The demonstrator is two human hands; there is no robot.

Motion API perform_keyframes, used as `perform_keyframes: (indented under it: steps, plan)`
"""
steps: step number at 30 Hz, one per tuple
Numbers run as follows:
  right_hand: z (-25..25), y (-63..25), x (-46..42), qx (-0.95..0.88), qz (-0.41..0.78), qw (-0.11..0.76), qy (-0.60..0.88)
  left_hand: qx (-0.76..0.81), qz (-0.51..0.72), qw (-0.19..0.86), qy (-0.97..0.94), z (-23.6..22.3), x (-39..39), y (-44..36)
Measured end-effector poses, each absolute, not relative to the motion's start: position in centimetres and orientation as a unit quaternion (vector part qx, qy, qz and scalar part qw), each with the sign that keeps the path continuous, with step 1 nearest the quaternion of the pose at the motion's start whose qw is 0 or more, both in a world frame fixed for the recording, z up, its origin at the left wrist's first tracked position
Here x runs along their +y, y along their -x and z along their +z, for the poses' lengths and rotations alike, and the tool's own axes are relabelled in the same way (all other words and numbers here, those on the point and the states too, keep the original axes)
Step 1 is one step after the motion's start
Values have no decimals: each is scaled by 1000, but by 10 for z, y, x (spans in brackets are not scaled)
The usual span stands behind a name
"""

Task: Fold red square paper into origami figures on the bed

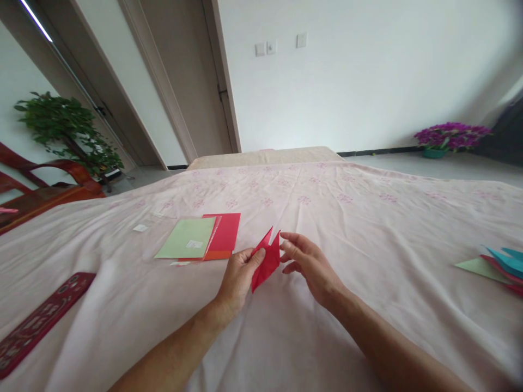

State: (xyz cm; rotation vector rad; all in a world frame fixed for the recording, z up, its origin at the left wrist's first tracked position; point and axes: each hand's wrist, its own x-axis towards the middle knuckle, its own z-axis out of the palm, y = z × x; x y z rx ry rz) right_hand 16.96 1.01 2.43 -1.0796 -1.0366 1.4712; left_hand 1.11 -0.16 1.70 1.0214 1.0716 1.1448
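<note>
A red folded paper (267, 264) with two upward points and one lower point is held above the cloth in front of me. My left hand (241, 275) pinches its left side, thumb on the face of the paper. Close to its right edge is my right hand (308, 261), fingers apart and slightly bent; whether a fingertip touches the right point is hard to tell. Behind my left hand lie a pale green packet of paper (186, 237) with a white label and clear wrapping, and red sheets (226, 231) with an orange one (218, 255) beneath.
Folded papers in blue, green and red (500, 264) lie at the right edge. A dark red remote-like object (44, 321) rests at left on the pink flowered cloth (368, 239). Beyond are a wooden chair (73, 182), a leafy plant (61, 122) and purple flowers (451, 133).
</note>
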Motion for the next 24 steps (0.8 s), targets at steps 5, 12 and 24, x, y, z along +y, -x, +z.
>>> perform_keyframes:
  steps: [5,12,24]
  plan:
    - [18,-158,4,-459,620,458,442,458,499,576,-458,11,3,-6]
    - [17,-158,4,-442,637,455,437,461,477,575,-479,8,5,-3]
    - [10,-155,6,-509,571,457,455,498,477,447,-570,13,8,-4]
